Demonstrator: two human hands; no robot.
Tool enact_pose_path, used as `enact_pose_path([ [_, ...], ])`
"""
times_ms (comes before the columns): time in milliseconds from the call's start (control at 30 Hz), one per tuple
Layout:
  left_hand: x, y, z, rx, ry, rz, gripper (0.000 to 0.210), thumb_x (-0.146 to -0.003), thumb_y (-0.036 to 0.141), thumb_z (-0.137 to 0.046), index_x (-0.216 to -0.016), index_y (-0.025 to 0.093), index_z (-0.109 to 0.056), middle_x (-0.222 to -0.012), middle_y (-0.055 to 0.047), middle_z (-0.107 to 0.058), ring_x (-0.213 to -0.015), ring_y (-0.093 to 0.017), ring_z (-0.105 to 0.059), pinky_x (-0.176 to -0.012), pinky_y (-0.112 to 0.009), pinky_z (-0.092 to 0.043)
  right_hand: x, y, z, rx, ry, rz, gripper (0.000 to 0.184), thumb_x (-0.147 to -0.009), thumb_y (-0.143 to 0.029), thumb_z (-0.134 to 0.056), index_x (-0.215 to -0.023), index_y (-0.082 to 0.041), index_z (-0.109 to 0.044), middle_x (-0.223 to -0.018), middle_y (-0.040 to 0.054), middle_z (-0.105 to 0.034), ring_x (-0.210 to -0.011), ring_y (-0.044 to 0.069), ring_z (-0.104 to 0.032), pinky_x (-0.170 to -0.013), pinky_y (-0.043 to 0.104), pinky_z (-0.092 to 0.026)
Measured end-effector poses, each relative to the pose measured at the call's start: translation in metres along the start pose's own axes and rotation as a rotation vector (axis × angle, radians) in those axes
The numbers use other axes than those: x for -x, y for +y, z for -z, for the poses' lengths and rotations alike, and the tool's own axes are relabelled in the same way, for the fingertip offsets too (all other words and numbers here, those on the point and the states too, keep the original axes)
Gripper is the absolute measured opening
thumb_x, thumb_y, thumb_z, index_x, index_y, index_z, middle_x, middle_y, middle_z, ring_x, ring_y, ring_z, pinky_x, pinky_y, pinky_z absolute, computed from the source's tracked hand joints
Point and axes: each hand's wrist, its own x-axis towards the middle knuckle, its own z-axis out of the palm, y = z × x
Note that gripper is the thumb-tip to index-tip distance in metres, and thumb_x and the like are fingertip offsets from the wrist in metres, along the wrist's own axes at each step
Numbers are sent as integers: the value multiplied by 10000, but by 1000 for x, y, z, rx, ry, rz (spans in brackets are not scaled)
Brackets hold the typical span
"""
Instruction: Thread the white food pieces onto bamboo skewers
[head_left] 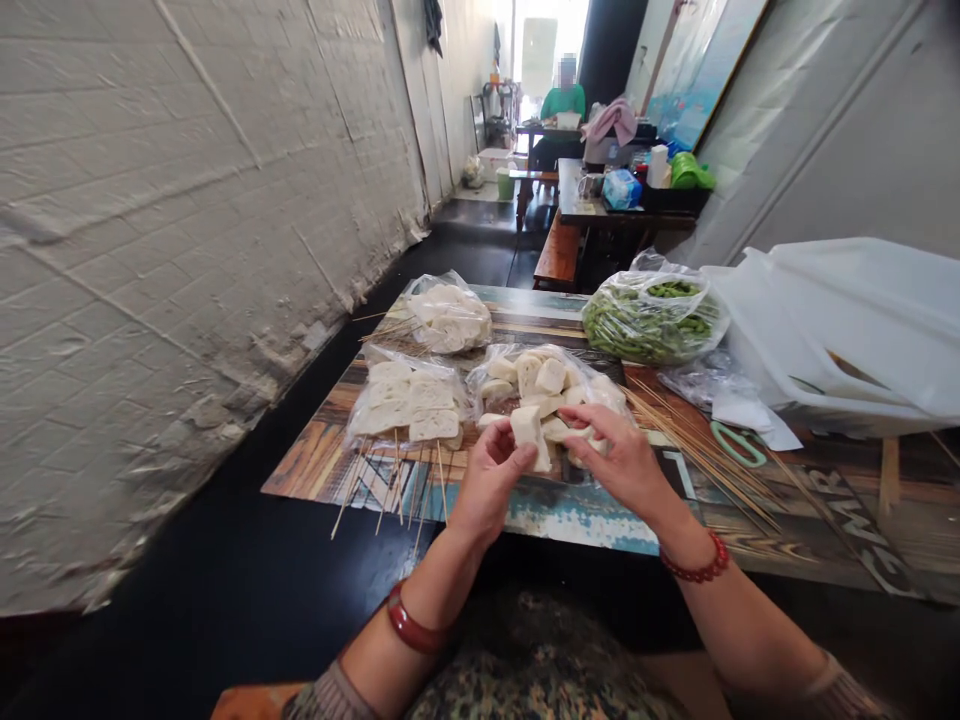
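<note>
My left hand [491, 475] pinches a pale, thick slice of a soft white food [529, 435], perhaps bun or tofu, between thumb and fingers. To its right, my right hand [619, 460] has thumb and forefinger apart, close to the slice and above the pile; whether a fingertip touches a piece I cannot tell. Under both hands spreads an opened clear bag with loose white pieces [550, 374]. At the left, flat slices [411, 395] lie on plastic, with thin wooden sticks [399, 475] poking out toward me.
Another bag of white slices [450, 315] sits behind. A bag of green vegetables [652, 318], white plastic bins [847, 320], loose skewers [705, 455] and green-handled scissors [739, 445] are on the right. A person in green [562, 100] sits at a far table.
</note>
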Motion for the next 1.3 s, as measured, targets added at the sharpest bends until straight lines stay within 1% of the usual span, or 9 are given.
enact_pose_path([
  [67, 1, 0, -2, -43, -1, -50, 391, -692, 280, -834, -1021, 177, -649, -975, -57, -714, -904, -189, -644, -788, -280, -489, 4, -8, -7, -166, -64, -57, 424, -909, -334, -623, -1318, -230, -591, -1137, 88, -723, -872, 219, -698, -714, 346, -584],
  [200, 3, 2, -3, -72, -34, -74, 444, -708, 257, -826, -1111, 204, -649, -1018, -55, -714, -975, -205, -646, -873, -311, -490, 10, -13, -23, -355, -14, -145, 507, -853, -315, -685, -1340, -227, -577, -1155, 92, -717, -863, 215, -709, -700, 333, -592],
  [300, 4, 4, 0, -122, -67, -4, 436, -748, 306, -797, -1150, 199, -666, -1074, -75, -720, -996, -211, -645, -883, -309, -489, 12, -15, -27, -369, 17, -171, 482, -856, -274, -672, -1330, -251, -590, -1138, 79, -723, -856, 215, -708, -684, 333, -594],
  [433, -1, 5, 5, -157, 48, 68, 474, -685, 351, -839, -1108, 199, -690, -1097, -67, -723, -991, -206, -649, -788, -240, -510, 15, -20, -18, -314, -5, -126, 496, -852, -255, -704, -1334, -298, -591, -1209, 47, -699, -930, 202, -690, -742, 318, -596],
  [633, -15, -4, 7, -60, 54, 200, 533, -622, 359, -868, -1113, 227, -709, -1025, -30, -732, -863, -183, -669, -664, -207, -559, 37, 0, 23, -64, 176, -162, 357, -890, -217, -670, -1245, -220, -639, -1066, 38, -740, -858, 156, -699, -820, 292, -578],
  [733, -17, -12, 11, -19, 88, 227, 525, -600, 334, -880, -1092, 246, -718, -1017, -13, -739, -808, -157, -665, -656, -196, -576, 63, 30, 62, 227, 222, -253, 284, -904, -204, -641, -1184, -233, -674, -1025, 26, -757, -828, 150, -715, -783, 267, -582],
  [933, -16, -20, 16, 37, 90, 216, 483, -625, 306, -872, -1077, 234, -720, -1045, -13, -733, -786, -134, -663, -735, -236, -598, 105, 97, 134, 501, 268, -383, 277, -948, -197, -498, -1106, -192, -726, -1067, 121, -761, -981, 258, -712, -878, 426, -551],
  [1067, -8, -19, 15, 78, 52, 202, 462, -657, 328, -862, -1086, 235, -718, -1102, -36, -725, -897, -164, -681, -809, -276, -587, 98, 128, 142, 606, 128, -376, 319, -919, -141, -485, -1152, -163, -701, -1146, 140, -730, -1083, 272, -668, -955, 438, -508],
  [1300, 0, -24, 21, 166, 31, 171, 404, -692, 320, -846, -1066, 235, -716, -1135, -44, -722, -943, -159, -683, -825, -256, -551, 73, 156, 141, 838, -90, -438, 356, -859, -149, -583, -1205, -150, -667, -1166, 197, -693, -1059, 334, -647, -899, 428, -485],
])
